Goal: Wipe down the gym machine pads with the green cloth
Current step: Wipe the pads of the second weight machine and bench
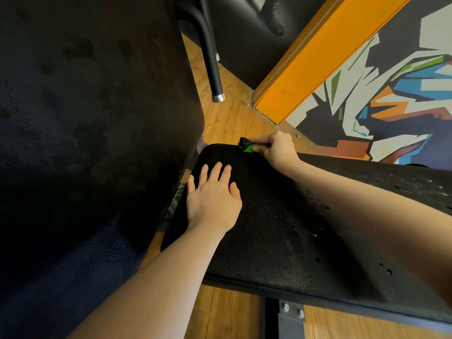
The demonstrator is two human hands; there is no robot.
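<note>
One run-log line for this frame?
left hand: flat on seat pad | right hand: grip on cloth, pad's far edge

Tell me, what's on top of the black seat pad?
On the seat pad, the left hand lies flat with fingers spread. At its far edge the right hand grips the green cloth. The pad under hands and arms is hidden.

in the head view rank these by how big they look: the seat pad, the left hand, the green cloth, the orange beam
1. seat pad
2. orange beam, though it lies farther off, so its true size is unsure
3. left hand
4. green cloth, mostly hidden in the right hand
</note>
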